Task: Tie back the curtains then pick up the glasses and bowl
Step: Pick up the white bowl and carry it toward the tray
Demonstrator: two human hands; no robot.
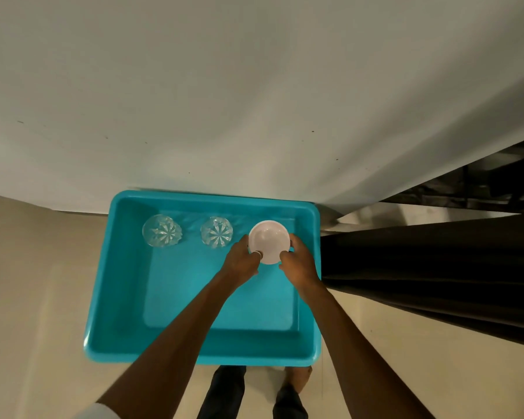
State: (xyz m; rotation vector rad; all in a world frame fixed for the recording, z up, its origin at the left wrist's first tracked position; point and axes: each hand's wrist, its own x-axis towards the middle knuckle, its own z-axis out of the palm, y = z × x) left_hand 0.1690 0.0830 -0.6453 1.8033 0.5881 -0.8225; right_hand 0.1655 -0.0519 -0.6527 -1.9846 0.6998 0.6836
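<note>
Snugly between curled left hand (241, 263) and right hand (300, 265): small, plain white bowl (268, 239).

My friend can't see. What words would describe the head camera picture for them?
A person's left hand and right hand grip a white bowl from both sides, at the far right of a blue tub. A glass stands in the tub left of the bowl, a second glass left of that. A dark curtain hangs on the right.
</note>
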